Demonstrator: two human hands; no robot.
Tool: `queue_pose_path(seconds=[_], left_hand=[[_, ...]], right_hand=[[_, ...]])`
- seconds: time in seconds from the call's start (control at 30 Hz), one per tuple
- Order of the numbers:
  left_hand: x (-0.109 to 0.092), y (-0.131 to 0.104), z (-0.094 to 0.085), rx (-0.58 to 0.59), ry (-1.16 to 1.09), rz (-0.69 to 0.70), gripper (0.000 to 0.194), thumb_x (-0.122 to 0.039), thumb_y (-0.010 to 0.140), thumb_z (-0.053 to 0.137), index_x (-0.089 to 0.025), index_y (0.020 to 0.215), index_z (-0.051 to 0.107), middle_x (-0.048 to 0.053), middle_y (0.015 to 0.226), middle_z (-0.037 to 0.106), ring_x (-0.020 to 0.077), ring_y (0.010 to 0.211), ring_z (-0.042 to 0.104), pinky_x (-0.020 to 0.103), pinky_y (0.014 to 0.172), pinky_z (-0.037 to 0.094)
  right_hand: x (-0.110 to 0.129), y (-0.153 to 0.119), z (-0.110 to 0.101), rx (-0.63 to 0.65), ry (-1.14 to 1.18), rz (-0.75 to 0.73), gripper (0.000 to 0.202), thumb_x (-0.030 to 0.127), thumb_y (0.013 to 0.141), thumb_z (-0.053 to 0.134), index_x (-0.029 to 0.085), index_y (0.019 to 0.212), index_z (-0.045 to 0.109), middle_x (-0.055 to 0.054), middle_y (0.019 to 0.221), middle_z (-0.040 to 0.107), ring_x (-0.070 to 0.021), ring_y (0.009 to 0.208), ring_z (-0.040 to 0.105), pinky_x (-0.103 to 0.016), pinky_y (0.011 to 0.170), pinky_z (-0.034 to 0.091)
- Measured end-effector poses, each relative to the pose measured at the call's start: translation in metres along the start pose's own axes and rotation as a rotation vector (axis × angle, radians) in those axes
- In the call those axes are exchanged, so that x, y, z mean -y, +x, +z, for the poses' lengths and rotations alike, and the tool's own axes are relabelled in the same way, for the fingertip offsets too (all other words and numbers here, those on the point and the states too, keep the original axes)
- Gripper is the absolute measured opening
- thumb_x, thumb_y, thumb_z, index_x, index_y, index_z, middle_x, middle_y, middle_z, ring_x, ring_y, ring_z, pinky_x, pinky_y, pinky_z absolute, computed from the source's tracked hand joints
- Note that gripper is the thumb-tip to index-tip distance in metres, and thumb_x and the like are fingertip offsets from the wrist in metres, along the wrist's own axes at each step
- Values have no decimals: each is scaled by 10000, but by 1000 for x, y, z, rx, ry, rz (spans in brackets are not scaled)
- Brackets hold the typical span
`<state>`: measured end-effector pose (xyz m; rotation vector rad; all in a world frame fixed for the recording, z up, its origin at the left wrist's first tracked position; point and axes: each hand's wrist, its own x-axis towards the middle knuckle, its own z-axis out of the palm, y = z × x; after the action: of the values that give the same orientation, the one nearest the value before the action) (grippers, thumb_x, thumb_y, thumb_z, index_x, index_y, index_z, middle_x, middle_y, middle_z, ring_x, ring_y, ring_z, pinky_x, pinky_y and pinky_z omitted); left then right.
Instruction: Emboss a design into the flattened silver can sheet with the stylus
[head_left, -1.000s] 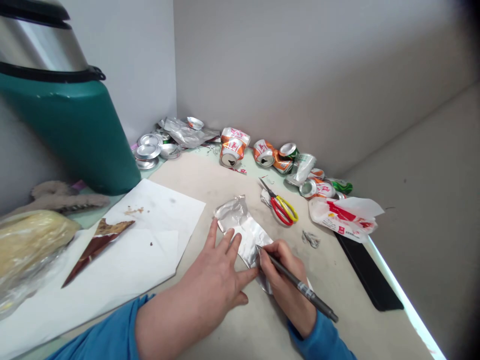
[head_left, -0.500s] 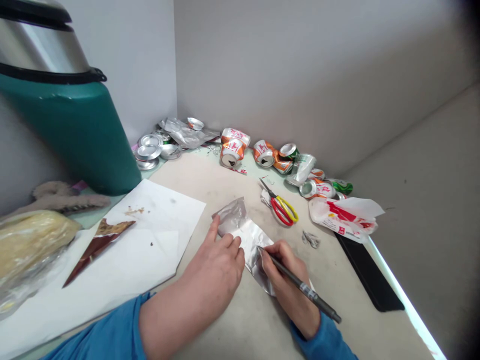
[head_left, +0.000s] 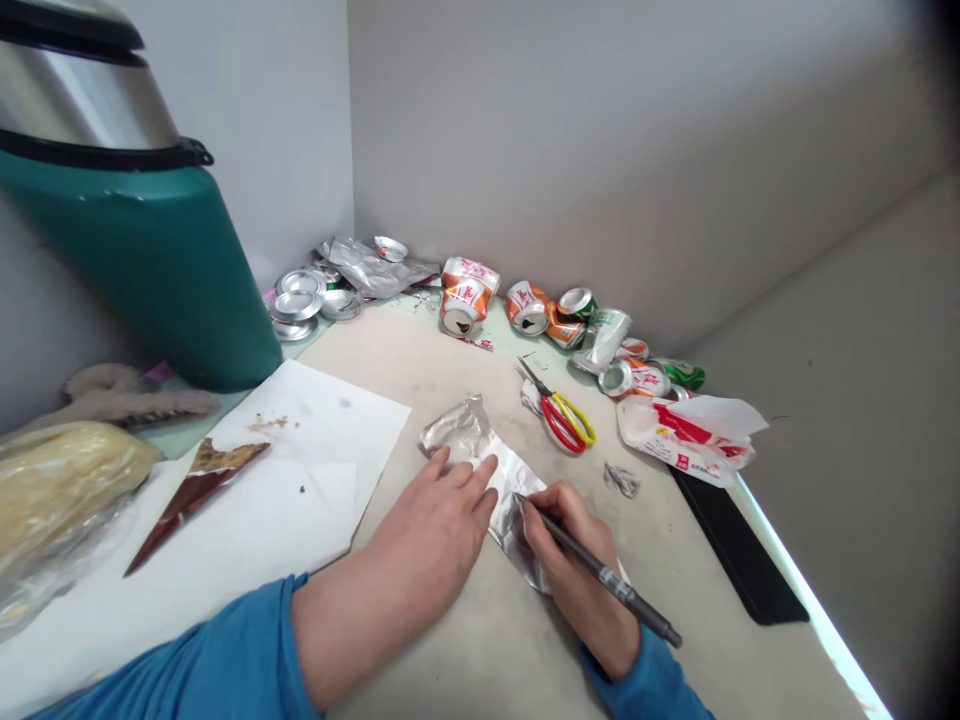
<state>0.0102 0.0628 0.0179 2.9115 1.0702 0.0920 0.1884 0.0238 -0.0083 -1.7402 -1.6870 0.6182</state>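
A crinkled silver sheet of thin metal [head_left: 506, 468] lies on the beige mat [head_left: 420, 370] in front of me. My left hand [head_left: 439, 520] rests on the sheet's left edge, fingers stretched out and pressing it down. Between the fingers of my right hand [head_left: 577, 570] is a dark grey pen [head_left: 622, 585], its tip touching the middle of the sheet. Part of the sheet's lower end is hidden under my right hand. Beyond it lie scissors [head_left: 562, 415] with red and yellow handles, blades partly apart, and a small crumpled silver scrap [head_left: 622, 479].
A tall green bottle [head_left: 172, 270] stands at the left. Along the wall are crushed drink cans [head_left: 469, 295] and stacked can ends [head_left: 298, 303]. White paper [head_left: 300, 500] holds a torn brown wrapper [head_left: 199, 495]. At right lie a red-white packet [head_left: 690, 435] and a black flat object [head_left: 739, 545].
My left hand has shifted slightly, its index finger drawn back from the sheet's upper left corner. The sheet's far end has moved a little. My right hand keeps the pen in nearly the same place.
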Motion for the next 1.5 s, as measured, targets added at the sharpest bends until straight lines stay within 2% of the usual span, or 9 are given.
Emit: queue_pose_path(seconds=[0.07, 0.33, 0.67, 1.23, 1.5], left_hand=[[0, 0, 3, 22, 19, 4, 364, -236, 895, 449, -134, 1232, 542, 151, 1359, 489, 254, 1132, 507, 465, 1024, 265], [-4, 0, 2, 46, 52, 16, 389, -211, 902, 425, -96, 1260, 524, 167, 1323, 525, 273, 1151, 492, 511, 1016, 274], [-9, -1, 6, -22, 108, -19, 329, -187, 884, 469, -134, 1187, 585, 126, 1232, 606, 244, 1073, 525, 464, 992, 311], [-12, -1, 4, -10, 107, -33, 296, -168, 863, 492, -134, 1137, 601, 122, 1185, 618, 240, 1009, 541, 436, 977, 328], [-12, -2, -1, 35, 108, -3, 320, -134, 862, 469, -118, 1159, 589, 136, 1155, 632, 249, 1002, 546, 445, 959, 354]], right_hand=[[0, 0, 0, -11, 3, -3, 145, 344, 880, 515, 223, 799, 512, 24, 645, 599, -130, 568, 547, -237, 534, 412], [1, 0, 1, -4, 5, 22, 182, 377, 884, 505, 225, 786, 494, 34, 624, 571, -126, 555, 524, -232, 528, 401], [1, -1, -1, -9, -43, -18, 177, 372, 892, 492, 224, 796, 485, 34, 628, 557, -126, 561, 522, -231, 532, 398], [1, -3, -3, -10, -62, -29, 178, 365, 894, 486, 223, 787, 485, 28, 630, 562, -126, 568, 525, -229, 542, 403], [-2, -3, -3, -30, -41, -18, 180, 370, 887, 502, 218, 792, 492, 26, 629, 574, -129, 549, 534, -228, 524, 411]])
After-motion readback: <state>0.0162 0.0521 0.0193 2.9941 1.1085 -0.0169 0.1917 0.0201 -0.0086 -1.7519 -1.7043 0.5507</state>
